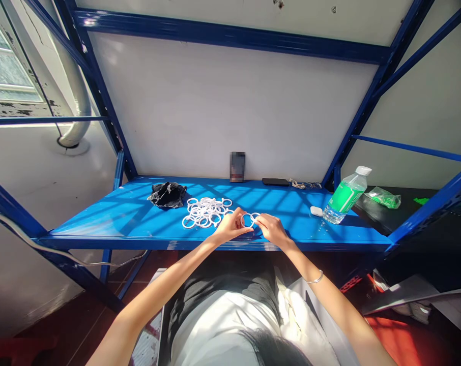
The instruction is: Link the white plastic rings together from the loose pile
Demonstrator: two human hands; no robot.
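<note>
Over the front of the blue shelf (139, 223), my hands meet around white rings. My left hand (231, 224) pinches one white ring (243, 220) by its left side. Fingers closed, my right hand (271, 229) grips another white ring (255, 215) that touches or overlaps the first. Whether the two rings are linked I cannot tell. Just left of my left hand lies a loose heap of similar white rings (205, 211). Some of its rings overlap, and smaller loops seem to show among them.
A crumpled black bag (168, 195) lies left of the heap. Along the back are a dark upright box (237, 167), a black phone (275, 182) and a coiled cable (305, 185). At right, a green-labelled bottle (346, 196) stands tilted in view beside a white case (316, 211). Blue posts (358, 117) frame the shelf.
</note>
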